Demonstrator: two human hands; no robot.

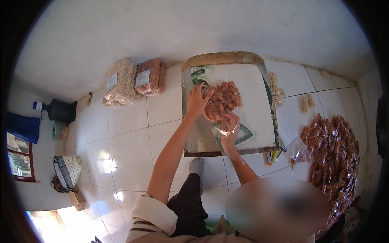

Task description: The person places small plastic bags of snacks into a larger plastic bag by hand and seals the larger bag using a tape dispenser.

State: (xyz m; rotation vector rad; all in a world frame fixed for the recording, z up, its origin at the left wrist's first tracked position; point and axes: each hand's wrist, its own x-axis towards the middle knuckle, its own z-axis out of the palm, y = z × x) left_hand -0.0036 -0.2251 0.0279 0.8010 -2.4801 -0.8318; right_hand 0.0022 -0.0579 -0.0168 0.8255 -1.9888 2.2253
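Note:
A large clear plastic bag (pixel 247 121) holding reddish-brown snack packets (pixel 225 99) lies on a low, worn white board (pixel 253 81) with green patches. My left hand (pixel 200 99) grips the upper left side of the bag, fingers bent over its edge. My right hand (pixel 227 129) is inside the lower part of the bag, fingers curled at the bottom of the packets; glare on the plastic hides what exactly they hold.
Two filled bags, cream (pixel 121 89) and reddish (pixel 152 81), stand by the wall. A large packet heap (pixel 332 154) covers the right floor. Cream pieces (pixel 306 103) and small tools (pixel 275 154) lie beside the board. A dark water jug (pixel 60 113) is at left.

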